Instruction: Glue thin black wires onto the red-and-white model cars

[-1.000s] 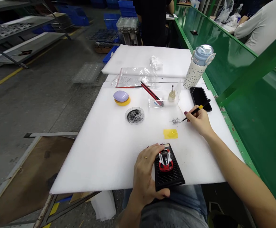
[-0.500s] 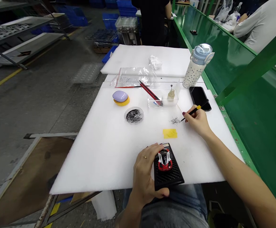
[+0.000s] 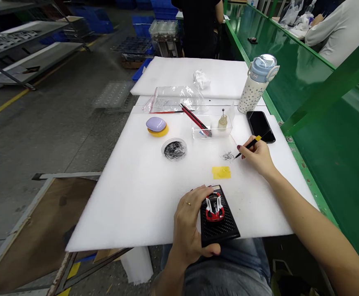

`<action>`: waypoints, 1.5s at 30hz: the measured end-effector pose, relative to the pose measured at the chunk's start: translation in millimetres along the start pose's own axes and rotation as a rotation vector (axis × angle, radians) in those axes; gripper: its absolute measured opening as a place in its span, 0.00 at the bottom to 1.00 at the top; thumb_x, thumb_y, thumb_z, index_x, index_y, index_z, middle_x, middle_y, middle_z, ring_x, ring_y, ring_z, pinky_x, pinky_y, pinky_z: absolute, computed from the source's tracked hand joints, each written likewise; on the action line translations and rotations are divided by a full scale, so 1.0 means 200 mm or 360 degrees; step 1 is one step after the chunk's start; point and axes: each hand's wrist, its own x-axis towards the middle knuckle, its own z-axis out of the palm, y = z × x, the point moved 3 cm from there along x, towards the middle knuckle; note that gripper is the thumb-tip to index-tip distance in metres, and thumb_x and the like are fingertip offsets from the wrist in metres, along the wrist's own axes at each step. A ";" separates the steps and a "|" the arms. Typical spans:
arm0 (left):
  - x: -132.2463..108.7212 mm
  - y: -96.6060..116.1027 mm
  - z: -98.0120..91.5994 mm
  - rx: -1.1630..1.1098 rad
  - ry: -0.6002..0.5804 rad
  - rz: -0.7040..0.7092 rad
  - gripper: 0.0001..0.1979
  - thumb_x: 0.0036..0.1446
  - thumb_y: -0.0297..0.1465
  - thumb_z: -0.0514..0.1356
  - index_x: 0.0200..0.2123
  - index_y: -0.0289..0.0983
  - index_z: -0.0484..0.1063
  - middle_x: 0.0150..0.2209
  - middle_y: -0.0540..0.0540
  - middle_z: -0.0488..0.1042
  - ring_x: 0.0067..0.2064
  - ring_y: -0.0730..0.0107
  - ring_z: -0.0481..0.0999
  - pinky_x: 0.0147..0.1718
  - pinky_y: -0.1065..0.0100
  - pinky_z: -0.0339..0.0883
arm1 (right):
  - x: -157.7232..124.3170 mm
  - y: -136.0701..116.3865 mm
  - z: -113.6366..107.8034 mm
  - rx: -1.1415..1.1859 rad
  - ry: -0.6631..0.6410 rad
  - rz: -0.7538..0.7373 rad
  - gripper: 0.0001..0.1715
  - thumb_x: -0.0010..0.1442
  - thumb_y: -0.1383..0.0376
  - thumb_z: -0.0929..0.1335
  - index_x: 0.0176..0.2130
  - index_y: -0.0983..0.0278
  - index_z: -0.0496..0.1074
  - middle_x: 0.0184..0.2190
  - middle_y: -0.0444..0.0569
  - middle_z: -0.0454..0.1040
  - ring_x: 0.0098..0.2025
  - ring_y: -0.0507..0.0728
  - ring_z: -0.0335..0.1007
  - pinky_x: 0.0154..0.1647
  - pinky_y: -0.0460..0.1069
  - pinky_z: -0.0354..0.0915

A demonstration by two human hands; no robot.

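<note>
My left hand (image 3: 189, 222) grips the left side of a black textured base (image 3: 221, 232), on which a red and white toy car (image 3: 214, 207) sits. Pinched in my right hand (image 3: 258, 156) are black tweezers (image 3: 249, 144) with a yellow band, their tips at the right edge of a small pile of thin black slivers (image 3: 228, 156). Just below that pile lies a yellow piece of tape (image 3: 221, 172). A round clear dish (image 3: 174, 149) holds many more black slivers.
A clear tray (image 3: 211, 132) holds a small bottle (image 3: 222, 121) and a red-black tool (image 3: 196, 120). A phone (image 3: 260, 126) and tumbler (image 3: 255, 84) stand right; a purple-yellow object (image 3: 157, 126) lies left. Plastic bags (image 3: 176, 98) are behind. Other people sit beyond.
</note>
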 end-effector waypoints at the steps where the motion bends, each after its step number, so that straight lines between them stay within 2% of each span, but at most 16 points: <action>1: 0.00 0.00 0.00 -0.0002 -0.0003 -0.0001 0.47 0.56 0.71 0.43 0.63 0.44 0.66 0.58 0.44 0.75 0.61 0.53 0.74 0.61 0.57 0.61 | 0.00 0.00 0.00 -0.0002 0.0000 0.0004 0.12 0.50 0.60 0.72 0.25 0.60 0.65 0.15 0.41 0.68 0.20 0.50 0.61 0.23 0.47 0.52; 11: 0.00 0.00 0.01 -0.0025 -0.0014 -0.0021 0.46 0.56 0.71 0.44 0.63 0.45 0.66 0.58 0.44 0.76 0.61 0.52 0.73 0.62 0.56 0.61 | 0.00 0.00 0.00 0.0012 -0.0039 0.0023 0.13 0.51 0.61 0.73 0.25 0.60 0.66 0.15 0.44 0.70 0.20 0.51 0.64 0.23 0.47 0.55; 16: 0.01 0.00 0.01 -0.0047 0.0009 -0.0034 0.48 0.55 0.72 0.42 0.61 0.43 0.68 0.56 0.42 0.77 0.60 0.50 0.75 0.60 0.54 0.63 | 0.01 -0.01 -0.03 0.0273 -0.0031 -0.0024 0.24 0.47 0.51 0.78 0.25 0.60 0.65 0.14 0.43 0.70 0.17 0.50 0.60 0.20 0.46 0.55; 19: 0.01 0.00 0.01 -0.0029 0.0001 -0.0069 0.51 0.53 0.73 0.42 0.59 0.40 0.70 0.55 0.38 0.78 0.59 0.47 0.75 0.59 0.50 0.65 | -0.01 -0.07 -0.05 0.0460 -0.0024 -0.0101 0.28 0.42 0.47 0.81 0.24 0.60 0.67 0.16 0.43 0.72 0.19 0.50 0.63 0.20 0.46 0.57; 23: 0.02 0.01 0.01 -0.0041 0.0012 -0.0069 0.52 0.51 0.74 0.44 0.58 0.39 0.71 0.54 0.37 0.78 0.58 0.45 0.76 0.59 0.48 0.66 | -0.10 -0.11 -0.06 0.0554 -0.0047 -0.0146 0.28 0.39 0.50 0.83 0.21 0.61 0.69 0.19 0.44 0.74 0.23 0.51 0.69 0.23 0.47 0.62; 26: 0.02 0.01 0.01 -0.0044 0.0042 -0.0034 0.51 0.51 0.74 0.45 0.59 0.40 0.70 0.55 0.38 0.78 0.58 0.45 0.76 0.59 0.48 0.66 | -0.20 -0.07 -0.05 0.0502 -0.0060 -0.0105 0.26 0.39 0.51 0.83 0.21 0.61 0.70 0.21 0.46 0.76 0.25 0.53 0.71 0.25 0.49 0.65; 30: 0.01 0.01 0.01 -0.0039 0.0037 -0.0002 0.48 0.54 0.72 0.46 0.60 0.41 0.69 0.56 0.39 0.78 0.59 0.47 0.76 0.60 0.50 0.65 | -0.30 0.00 -0.01 0.0379 -0.0034 -0.0060 0.25 0.41 0.49 0.82 0.21 0.61 0.72 0.22 0.47 0.77 0.24 0.54 0.70 0.25 0.50 0.64; 37: 0.02 0.01 0.00 0.0001 0.0032 0.0006 0.50 0.53 0.72 0.45 0.59 0.39 0.69 0.55 0.38 0.78 0.59 0.48 0.76 0.60 0.52 0.65 | -0.30 0.00 0.04 0.0257 -0.0018 -0.0078 0.24 0.43 0.50 0.81 0.21 0.61 0.71 0.21 0.46 0.75 0.23 0.52 0.64 0.24 0.49 0.59; 45: 0.03 0.02 0.00 0.0013 0.0038 -0.0008 0.51 0.53 0.73 0.44 0.58 0.38 0.70 0.54 0.38 0.79 0.59 0.47 0.77 0.60 0.51 0.66 | -0.32 0.00 0.04 0.0211 -0.0017 -0.0105 0.21 0.46 0.52 0.80 0.22 0.61 0.71 0.21 0.45 0.74 0.23 0.51 0.63 0.23 0.49 0.58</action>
